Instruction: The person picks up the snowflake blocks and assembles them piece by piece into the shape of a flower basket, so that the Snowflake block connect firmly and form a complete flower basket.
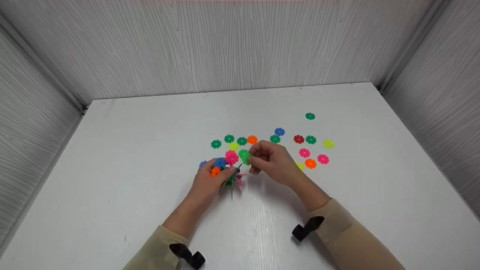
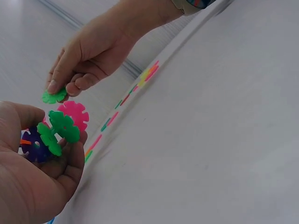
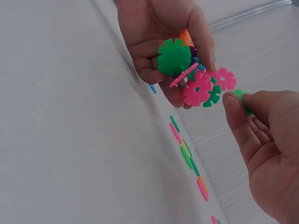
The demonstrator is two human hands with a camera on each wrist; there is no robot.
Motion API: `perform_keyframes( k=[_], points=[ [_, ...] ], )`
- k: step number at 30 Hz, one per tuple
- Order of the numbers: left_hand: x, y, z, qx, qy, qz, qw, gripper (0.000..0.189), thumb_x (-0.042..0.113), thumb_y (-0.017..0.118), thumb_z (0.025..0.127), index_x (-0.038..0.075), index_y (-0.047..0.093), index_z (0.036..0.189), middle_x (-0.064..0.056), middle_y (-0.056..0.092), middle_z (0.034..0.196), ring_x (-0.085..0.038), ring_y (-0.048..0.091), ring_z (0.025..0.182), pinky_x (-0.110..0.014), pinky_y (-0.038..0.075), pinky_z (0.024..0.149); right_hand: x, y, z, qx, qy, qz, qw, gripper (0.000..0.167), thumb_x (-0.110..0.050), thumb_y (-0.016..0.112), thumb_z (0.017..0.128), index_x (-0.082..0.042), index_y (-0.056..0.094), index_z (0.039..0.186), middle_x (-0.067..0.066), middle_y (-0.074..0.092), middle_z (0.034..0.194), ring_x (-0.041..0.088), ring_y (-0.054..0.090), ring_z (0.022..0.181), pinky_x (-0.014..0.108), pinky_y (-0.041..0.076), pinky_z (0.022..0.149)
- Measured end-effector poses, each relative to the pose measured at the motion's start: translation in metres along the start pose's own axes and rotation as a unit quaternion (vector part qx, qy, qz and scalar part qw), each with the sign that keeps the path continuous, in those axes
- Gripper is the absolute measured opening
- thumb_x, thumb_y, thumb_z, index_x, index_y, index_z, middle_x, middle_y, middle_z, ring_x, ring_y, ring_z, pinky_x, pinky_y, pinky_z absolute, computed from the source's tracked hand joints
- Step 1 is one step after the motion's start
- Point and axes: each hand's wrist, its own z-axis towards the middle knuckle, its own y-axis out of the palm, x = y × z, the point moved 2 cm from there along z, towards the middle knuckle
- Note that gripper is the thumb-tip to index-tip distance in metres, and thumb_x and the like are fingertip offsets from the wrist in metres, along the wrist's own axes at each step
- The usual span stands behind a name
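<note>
My left hand (image 1: 206, 183) holds a cluster of slotted plastic flower discs joined edge to edge, in pink, green, blue and orange. In the right wrist view, a pink disc (image 3: 198, 89) and a broad green disc (image 3: 174, 57) stick out of this cluster at different angles. Between thumb and fingertips, my right hand (image 1: 276, 164) pinches one light green disc (image 2: 54, 96) just beside the cluster's outer pink disc (image 2: 74, 115). Whether the two discs touch I cannot tell. The left fingers and palm hide part of the cluster.
Loose discs lie flat on the white table (image 1: 131, 150) beyond and to the right of the hands, among them a dark red disc (image 1: 299, 139), an orange disc (image 1: 310, 163) and a far green disc (image 1: 310, 116). Pale wood-grain panels (image 1: 225, 48) enclose the back and sides.
</note>
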Motion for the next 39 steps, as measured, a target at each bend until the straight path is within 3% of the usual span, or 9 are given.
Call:
perform_keyframes(
  k=[7, 17, 26, 39],
  points=[
    [0.0002, 0.0014, -0.0014, -0.001, -0.009, -0.012, 0.9999, 0.049, 0.039, 0.078, 0.098, 0.014, 0.065, 0.138, -0.004, 0.066, 0.128, -0.022, 0.055, 0.132, -0.041, 0.051, 0.110, 0.0030, 0.0031, 0.0003, 0.000, -0.012, -0.033, 0.9994, 0.020, -0.016, 0.077, 0.099, -0.002, 0.069, 0.112, 0.011, 0.074, 0.093, 0.024, 0.074, 0.077, 0.033, 0.064, 0.077],
    [0.0000, 0.0007, -0.0014, 0.008, -0.003, 0.002, 1.0000, 0.049, 0.038, 0.082, 0.095, 0.015, 0.067, 0.135, -0.003, 0.067, 0.124, -0.022, 0.057, 0.127, -0.039, 0.053, 0.107, 0.0037, 0.0037, -0.0003, -0.004, -0.015, -0.044, 0.9989, 0.015, -0.019, 0.078, 0.099, -0.009, 0.073, 0.108, 0.016, 0.073, 0.092, 0.024, 0.071, 0.075, 0.029, 0.062, 0.069],
    [0.0010, 0.0018, -0.0021, 0.008, 0.017, 0.005, 0.9998, 0.042, 0.038, 0.083, 0.094, 0.014, 0.071, 0.127, -0.005, 0.067, 0.115, -0.022, 0.059, 0.121, -0.033, 0.057, 0.098, 0.0032, 0.0060, -0.0016, 0.014, -0.022, -0.060, 0.9979, 0.014, -0.018, 0.081, 0.096, -0.013, 0.078, 0.108, 0.000, 0.074, 0.090, 0.022, 0.070, 0.072, 0.029, 0.061, 0.067],
    [0.0048, 0.0022, -0.0035, 0.028, 0.000, 0.002, 0.9996, 0.045, 0.033, 0.086, 0.092, 0.011, 0.070, 0.128, -0.004, 0.067, 0.121, -0.021, 0.058, 0.124, -0.034, 0.056, 0.102, 0.0021, 0.0104, -0.0029, 0.009, -0.020, -0.056, 0.9982, 0.009, -0.017, 0.079, 0.098, -0.012, 0.080, 0.105, 0.003, 0.075, 0.088, 0.021, 0.071, 0.074, 0.030, 0.063, 0.072]
  ],
)
